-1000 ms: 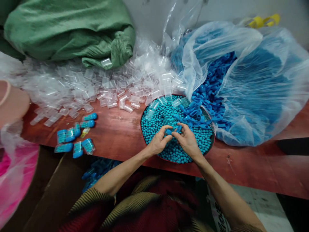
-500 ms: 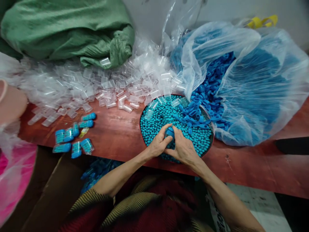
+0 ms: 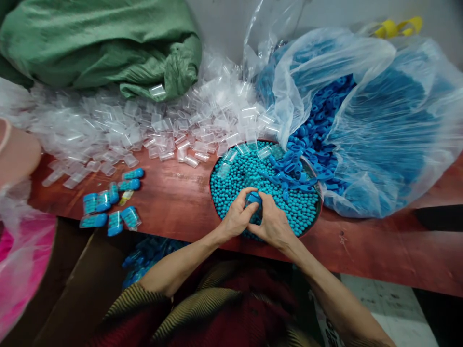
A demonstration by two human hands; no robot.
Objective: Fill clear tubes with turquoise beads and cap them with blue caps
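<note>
Between both hands is a small clear plastic container with a blue cap (image 3: 254, 198), held over a round tub (image 3: 210, 190) of teal beads (image 3: 231, 176). My left hand (image 3: 238, 210) grips it from the left, thumb across its front. From the right, my right hand (image 3: 273, 219) closes around the same container. My fingers cover much of its body, so its contents are hard to make out. Several loose blue caps (image 3: 289, 166) and a few clear sleeves (image 3: 229, 156) lie on top of the beads.
Clear plastic sleeves (image 3: 173, 127) are heaped along the back under a green sack (image 3: 101, 48). An open plastic bag (image 3: 383, 130) of blue caps stands right. Several bead-filled containers (image 3: 103, 201) lie on the red table (image 3: 173, 202) at left, near a pink bucket (image 3: 18, 152).
Both hands keep hold of the capped container in almost the same place. My fingers over its cap have shifted slightly, and the camera view has moved a little.
</note>
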